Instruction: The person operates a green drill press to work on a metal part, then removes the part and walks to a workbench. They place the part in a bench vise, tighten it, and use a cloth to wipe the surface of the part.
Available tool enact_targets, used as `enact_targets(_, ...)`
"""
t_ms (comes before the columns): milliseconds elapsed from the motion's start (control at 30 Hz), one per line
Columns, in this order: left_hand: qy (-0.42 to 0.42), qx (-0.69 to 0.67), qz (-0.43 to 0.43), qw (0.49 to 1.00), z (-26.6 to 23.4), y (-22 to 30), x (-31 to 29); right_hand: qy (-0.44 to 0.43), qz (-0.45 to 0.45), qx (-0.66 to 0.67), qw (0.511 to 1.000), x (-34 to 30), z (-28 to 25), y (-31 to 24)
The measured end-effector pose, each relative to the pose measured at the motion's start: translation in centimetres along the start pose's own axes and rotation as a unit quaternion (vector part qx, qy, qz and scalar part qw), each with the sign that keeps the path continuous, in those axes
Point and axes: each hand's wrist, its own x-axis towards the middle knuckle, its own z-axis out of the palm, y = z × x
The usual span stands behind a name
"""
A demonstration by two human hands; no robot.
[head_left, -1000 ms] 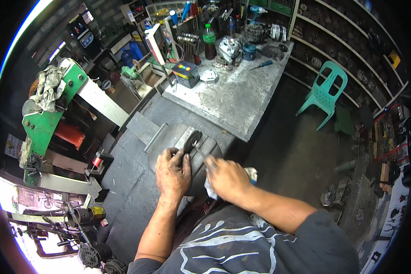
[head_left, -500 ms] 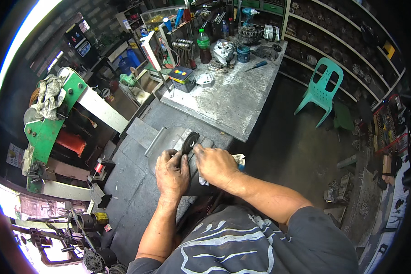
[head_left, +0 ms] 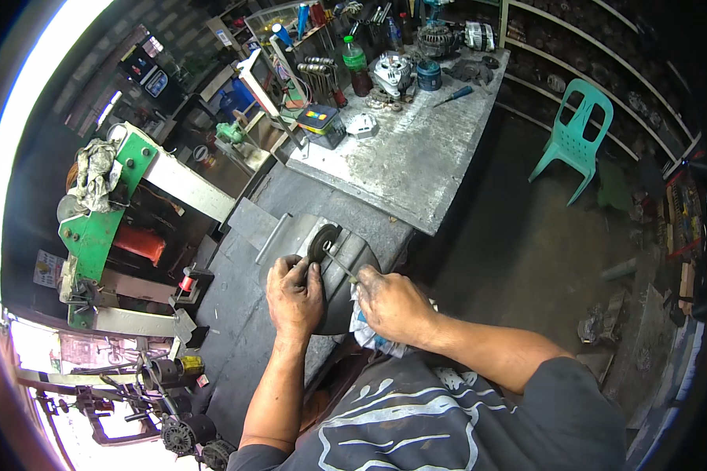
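A dark round disc-shaped metal part (head_left: 320, 238) with a hole in its middle stands tilted between the fingers of my left hand (head_left: 293, 297). My right hand (head_left: 397, 308) is closed on a thin metal-shafted tool (head_left: 341, 263), whose handle is hidden in the fist. The tool's tip reaches to the middle of the disc. Beneath my right hand hangs a crumpled white and blue cloth (head_left: 369, 336); whether the hand touches it I cannot tell. Under both hands lies a grey rounded metal piece (head_left: 352, 255) with a bar along one side.
A grey workbench (head_left: 401, 169) stretches ahead, carrying an alternator (head_left: 391, 72), a green-capped bottle (head_left: 356, 67), a blue-handled screwdriver (head_left: 453, 96) and a black battery (head_left: 322, 125). At left stands a green and white metal frame (head_left: 110, 228). A green plastic chair (head_left: 575, 141) is at right.
My right hand has drawn back from the disc, down and to the right, and the tool's shaft now shows. More of the cloth is visible. The whole view has shifted slightly.
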Motion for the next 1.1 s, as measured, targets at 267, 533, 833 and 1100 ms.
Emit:
enact_targets(267,-0.003,-0.007,-0.002,1.0,0.2,-0.2,-0.1,0.04,0.022,0.256,0.966,1.4,1.3,1.4)
enact_targets(533,0.014,-0.001,0.002,1.0,0.1,0.0,-0.1,-0.072,0.217,0.531,0.816,3.0,-2.8,-2.1)
enact_targets(833,0.006,0.006,-0.007,1.0,-0.3,0.5,-0.1,-0.149,0.24,0.508,0.814,5.3,-5.6,-0.3)
enact_targets(1100,0.001,0.003,-0.035,0.999,-0.8,0.9,-0.5,-0.163,0.241,0.498,0.817,5.7,-6.9,-1.4)
